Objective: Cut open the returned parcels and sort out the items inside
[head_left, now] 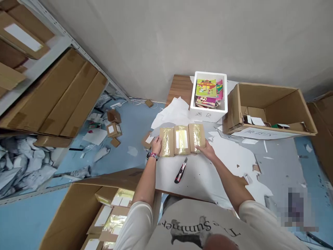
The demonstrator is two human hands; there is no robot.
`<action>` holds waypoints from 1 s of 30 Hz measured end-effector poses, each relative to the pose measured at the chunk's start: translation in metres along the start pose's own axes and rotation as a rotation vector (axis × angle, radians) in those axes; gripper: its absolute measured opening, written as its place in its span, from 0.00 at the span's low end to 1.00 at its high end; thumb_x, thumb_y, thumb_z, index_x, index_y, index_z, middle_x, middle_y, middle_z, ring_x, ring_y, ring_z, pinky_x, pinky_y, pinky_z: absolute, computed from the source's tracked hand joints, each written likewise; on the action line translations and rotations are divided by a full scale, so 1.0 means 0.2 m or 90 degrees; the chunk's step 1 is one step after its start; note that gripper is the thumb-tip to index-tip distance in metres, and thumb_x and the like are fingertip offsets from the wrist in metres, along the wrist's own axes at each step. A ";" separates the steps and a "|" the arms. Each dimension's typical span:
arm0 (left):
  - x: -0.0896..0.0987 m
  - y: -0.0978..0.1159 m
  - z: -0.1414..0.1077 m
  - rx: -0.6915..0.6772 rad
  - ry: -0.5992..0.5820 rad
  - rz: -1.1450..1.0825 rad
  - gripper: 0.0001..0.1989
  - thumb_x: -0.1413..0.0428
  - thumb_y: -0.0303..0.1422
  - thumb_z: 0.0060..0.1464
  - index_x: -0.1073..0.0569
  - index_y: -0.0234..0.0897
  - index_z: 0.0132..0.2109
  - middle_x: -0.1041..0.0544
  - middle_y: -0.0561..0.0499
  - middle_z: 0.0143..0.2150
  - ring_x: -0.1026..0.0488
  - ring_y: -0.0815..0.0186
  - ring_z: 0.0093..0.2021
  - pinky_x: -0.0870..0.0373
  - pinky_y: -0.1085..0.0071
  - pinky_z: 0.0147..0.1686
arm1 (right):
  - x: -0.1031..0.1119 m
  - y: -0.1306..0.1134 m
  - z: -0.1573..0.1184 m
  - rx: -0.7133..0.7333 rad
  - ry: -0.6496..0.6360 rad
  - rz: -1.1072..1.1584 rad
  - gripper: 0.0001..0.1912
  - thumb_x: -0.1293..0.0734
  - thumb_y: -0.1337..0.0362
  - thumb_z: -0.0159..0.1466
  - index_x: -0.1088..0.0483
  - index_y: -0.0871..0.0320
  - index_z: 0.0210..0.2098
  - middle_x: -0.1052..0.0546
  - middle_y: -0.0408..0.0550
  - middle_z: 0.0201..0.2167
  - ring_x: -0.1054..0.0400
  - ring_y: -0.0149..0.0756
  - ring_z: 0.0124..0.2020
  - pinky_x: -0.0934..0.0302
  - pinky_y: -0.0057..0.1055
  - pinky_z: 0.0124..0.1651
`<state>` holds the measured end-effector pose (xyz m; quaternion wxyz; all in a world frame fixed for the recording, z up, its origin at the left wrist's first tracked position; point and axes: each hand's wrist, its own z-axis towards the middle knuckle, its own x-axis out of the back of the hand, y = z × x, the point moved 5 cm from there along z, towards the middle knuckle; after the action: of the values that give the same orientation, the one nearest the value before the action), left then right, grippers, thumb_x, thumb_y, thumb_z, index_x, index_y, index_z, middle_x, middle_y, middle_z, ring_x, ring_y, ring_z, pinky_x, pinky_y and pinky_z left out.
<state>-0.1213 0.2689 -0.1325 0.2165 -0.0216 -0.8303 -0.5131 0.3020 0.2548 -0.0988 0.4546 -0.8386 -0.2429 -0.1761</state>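
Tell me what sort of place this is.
Probably a parcel-handling or storage room: it has cardboard boxes on a rack, three taped parcels held side by side, and a box cutter on the table.

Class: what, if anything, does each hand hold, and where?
Left hand: the left taped box, by its outer edge. Right hand: the right taped box, by its outer edge.

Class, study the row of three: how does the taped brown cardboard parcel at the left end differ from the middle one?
The middle brown cardboard parcel bears a white rectangular label; the left-end brown cardboard parcel shows none on top. The person's left grip holds the left-end parcel's outer edge, while no grip visibly touches the middle parcel. Both have shiny yellowish tape.
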 end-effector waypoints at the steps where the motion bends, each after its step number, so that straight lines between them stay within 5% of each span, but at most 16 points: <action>1: 0.01 0.02 0.03 0.001 0.008 -0.005 0.29 0.44 0.45 0.73 0.21 0.37 0.72 0.22 0.39 0.75 0.26 0.49 0.75 0.32 0.52 0.76 | -0.01 0.00 -0.04 -0.010 -0.008 -0.008 0.54 0.22 0.35 0.63 0.37 0.46 0.80 0.15 0.53 0.63 0.19 0.56 0.60 0.26 0.46 0.60; 7: 0.05 0.10 0.07 -0.045 -0.010 0.016 0.25 0.38 0.43 0.71 0.18 0.40 0.70 0.19 0.41 0.71 0.25 0.47 0.74 0.34 0.52 0.78 | -0.05 0.02 -0.20 0.010 -0.016 -0.075 0.60 0.26 0.33 0.66 0.51 0.49 0.87 0.20 0.59 0.68 0.23 0.62 0.65 0.28 0.52 0.63; 10: 0.08 0.05 -0.06 -0.047 0.055 -0.025 0.30 0.38 0.41 0.71 0.23 0.37 0.75 0.20 0.38 0.72 0.25 0.48 0.75 0.34 0.53 0.78 | 0.05 -0.09 -0.11 0.115 0.081 -0.167 0.62 0.26 0.38 0.67 0.57 0.52 0.88 0.35 0.63 0.81 0.38 0.66 0.78 0.38 0.58 0.75; 13: 0.13 -0.04 -0.23 -0.018 0.167 -0.098 0.31 0.42 0.41 0.74 0.29 0.35 0.78 0.21 0.35 0.73 0.26 0.51 0.76 0.34 0.54 0.78 | 0.14 -0.27 0.08 0.190 0.102 -0.233 0.55 0.27 0.44 0.70 0.51 0.51 0.87 0.50 0.60 0.87 0.51 0.68 0.84 0.48 0.61 0.81; 17: 0.18 -0.07 -0.36 -0.017 0.192 -0.137 0.31 0.42 0.41 0.74 0.28 0.37 0.77 0.25 0.36 0.77 0.30 0.49 0.79 0.35 0.55 0.79 | 0.12 -0.38 0.28 0.109 0.013 -0.260 0.53 0.26 0.45 0.68 0.47 0.50 0.86 0.45 0.62 0.84 0.38 0.67 0.77 0.40 0.57 0.77; 21: 0.19 -0.02 -0.58 -0.075 0.303 -0.126 0.29 0.43 0.42 0.72 0.26 0.37 0.74 0.26 0.33 0.75 0.25 0.48 0.72 0.29 0.52 0.73 | 0.04 -0.38 0.28 0.103 0.015 -0.254 0.49 0.26 0.44 0.68 0.42 0.50 0.83 0.35 0.61 0.76 0.25 0.58 0.65 0.31 0.47 0.67; 23: 0.06 -0.01 -0.73 -0.102 0.274 -0.115 0.25 0.43 0.47 0.72 0.21 0.38 0.67 0.21 0.33 0.69 0.22 0.47 0.67 0.25 0.51 0.68 | 0.03 -0.36 0.24 0.093 0.039 -0.267 0.48 0.25 0.42 0.68 0.39 0.49 0.81 0.32 0.60 0.73 0.24 0.57 0.62 0.29 0.47 0.64; 25: -0.21 0.00 -0.86 -0.092 0.093 -0.134 0.23 0.43 0.51 0.72 0.18 0.41 0.60 0.17 0.35 0.63 0.20 0.47 0.63 0.23 0.52 0.65 | 0.06 -0.32 0.19 0.074 0.052 -0.276 0.46 0.25 0.41 0.68 0.37 0.48 0.79 0.30 0.59 0.70 0.25 0.58 0.62 0.30 0.46 0.62; 28: -0.66 0.00 -1.00 0.109 -0.170 -0.195 0.30 0.42 0.56 0.69 0.21 0.41 0.66 0.19 0.34 0.67 0.18 0.48 0.61 0.20 0.54 0.60 | 0.15 -0.25 0.11 0.040 0.048 -0.268 0.46 0.24 0.41 0.66 0.35 0.47 0.78 0.28 0.59 0.67 0.27 0.59 0.64 0.30 0.46 0.61; 30: -0.89 0.01 -1.04 0.253 -0.223 -0.245 0.37 0.47 0.60 0.71 0.31 0.44 0.75 0.24 0.34 0.74 0.17 0.48 0.62 0.20 0.54 0.57 | 0.24 -0.17 0.04 0.019 0.052 -0.261 0.46 0.24 0.41 0.65 0.33 0.48 0.77 0.27 0.59 0.66 0.28 0.59 0.64 0.31 0.46 0.61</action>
<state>0.1114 0.1246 -0.1194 -0.0306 0.0906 -0.9276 -0.3612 0.3228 0.2900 -0.0559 0.4311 -0.7572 -0.3922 -0.2949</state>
